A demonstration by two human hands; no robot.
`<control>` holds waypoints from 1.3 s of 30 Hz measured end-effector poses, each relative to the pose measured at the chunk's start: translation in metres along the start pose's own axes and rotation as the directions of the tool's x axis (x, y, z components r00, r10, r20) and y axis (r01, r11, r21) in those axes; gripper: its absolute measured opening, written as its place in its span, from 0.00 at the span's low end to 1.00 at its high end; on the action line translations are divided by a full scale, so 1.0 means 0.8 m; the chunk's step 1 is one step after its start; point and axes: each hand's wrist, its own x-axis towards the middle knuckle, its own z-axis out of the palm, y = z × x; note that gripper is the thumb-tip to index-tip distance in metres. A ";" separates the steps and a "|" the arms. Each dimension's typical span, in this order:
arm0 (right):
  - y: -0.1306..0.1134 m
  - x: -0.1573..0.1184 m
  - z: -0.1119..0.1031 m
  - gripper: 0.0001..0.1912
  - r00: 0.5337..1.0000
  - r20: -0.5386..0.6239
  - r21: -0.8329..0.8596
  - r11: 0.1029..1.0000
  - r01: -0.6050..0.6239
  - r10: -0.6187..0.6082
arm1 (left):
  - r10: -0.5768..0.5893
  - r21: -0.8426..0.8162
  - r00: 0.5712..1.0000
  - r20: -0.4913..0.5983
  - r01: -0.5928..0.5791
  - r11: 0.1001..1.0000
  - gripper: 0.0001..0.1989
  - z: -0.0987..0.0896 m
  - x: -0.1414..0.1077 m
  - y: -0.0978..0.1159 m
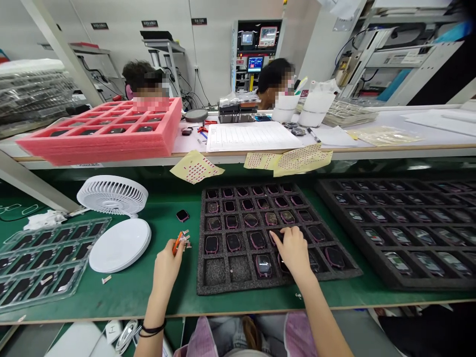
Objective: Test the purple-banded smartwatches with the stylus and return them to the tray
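My left hand (167, 267) is raised above the green mat (148, 297), shut on an orange-handled tool (177, 243) with small pale strips (185, 240) at its tip. A small black device with a pink rim (182, 215) lies on the mat just beyond it. My right hand (293, 250) is over a black foam tray (215, 271), its fingers on a rounded black device (278, 237) in one cell. The hand hides part of that cell and its neighbours. Similar pink-rimmed devices fill most other cells, and a few cells hold none.
A second black tray (394, 233) of labelled devices lies to the right. A white fan (111, 196), white disc (119, 245) and clear plastic tray (48, 260) stand left. Beyond a raised shelf (238, 153) with a pink foam tray (100, 131), two co-workers (275, 82) sit.
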 end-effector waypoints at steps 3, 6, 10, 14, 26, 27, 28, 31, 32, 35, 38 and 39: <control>0.010 0.004 0.003 0.23 0.999 0.032 0.152 0.988 -0.005 0.000 | 0.005 -0.161 1.000 -0.022 -0.008 0.987 0.16 0.004 -0.004 0.015; -0.001 0.007 -0.002 0.21 0.995 0.097 0.529 0.845 -0.082 0.036 | 0.177 -0.413 0.982 0.071 -0.132 0.901 0.16 0.016 -0.020 0.052; -0.040 0.002 -0.025 0.23 0.952 0.298 0.898 0.318 -0.303 0.067 | 0.493 -0.715 0.802 0.336 -0.123 0.688 0.16 0.037 -0.050 0.115; -0.081 -0.005 -0.047 0.19 0.887 0.461 0.883 -0.099 -0.460 -0.009 | 0.561 -0.817 0.736 0.380 -0.018 0.577 0.18 0.048 -0.065 0.153; -0.101 -0.011 -0.051 0.14 0.859 0.509 0.811 -0.308 -0.498 -0.049 | 0.570 -0.829 0.745 0.347 -0.042 0.558 0.20 0.042 -0.067 0.162; -0.102 -0.012 -0.050 0.14 0.856 0.512 0.801 -0.324 -0.504 -0.064 | 0.574 -0.830 0.736 0.358 -0.031 0.557 0.21 0.041 -0.066 0.163; -0.103 -0.012 -0.049 0.15 0.849 0.522 0.781 -0.351 -0.516 -0.087 | 0.579 -0.833 0.727 0.369 -0.018 0.553 0.21 0.041 -0.066 0.163; -0.107 -0.012 -0.044 0.19 0.801 0.579 0.672 -0.466 -0.575 -0.152 | 0.578 -0.849 0.725 0.375 0.017 0.528 0.24 0.043 -0.066 0.165; -0.109 -0.011 -0.042 0.20 0.781 0.603 0.634 -0.497 -0.592 -0.161 | 0.571 -0.853 0.733 0.369 0.023 0.521 0.24 0.044 -0.066 0.165; -0.113 -0.010 -0.036 0.21 0.741 0.655 0.575 -0.537 -0.617 -0.149 | 0.545 -0.851 0.748 0.379 0.051 0.523 0.26 0.047 -0.066 0.163; -0.114 -0.011 -0.032 0.20 0.730 0.670 0.582 -0.516 -0.629 -0.135 | 0.526 -0.828 0.739 0.421 0.076 0.556 0.26 0.048 -0.065 0.156; -0.114 -0.013 -0.032 0.19 0.735 0.665 0.593 -0.505 -0.627 -0.132 | 0.510 -0.819 0.747 0.428 0.082 0.567 0.27 0.048 -0.064 0.153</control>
